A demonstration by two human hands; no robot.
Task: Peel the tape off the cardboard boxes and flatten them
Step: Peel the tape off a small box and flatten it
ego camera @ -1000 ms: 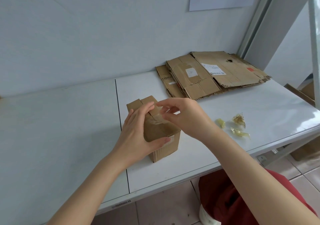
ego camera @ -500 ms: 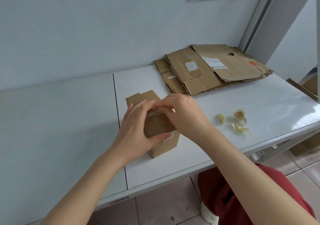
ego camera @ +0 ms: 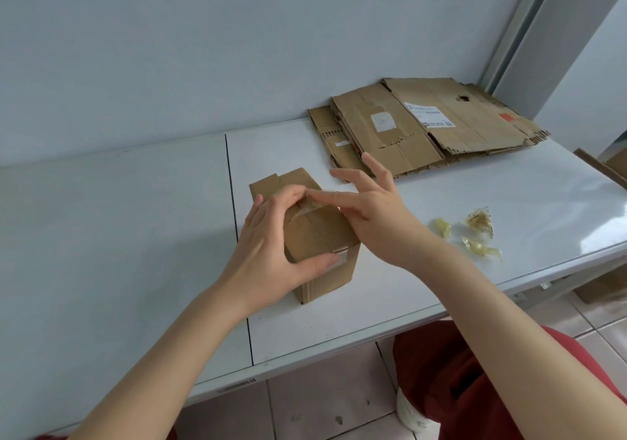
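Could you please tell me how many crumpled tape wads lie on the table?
3 tape wads, all right of the right hand: the nearest wad, the farthest wad, and the front wad by the table edge. More may hide behind the hands.

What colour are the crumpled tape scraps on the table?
Yellowish and translucent; the crumpled tape scraps show best in the head view.
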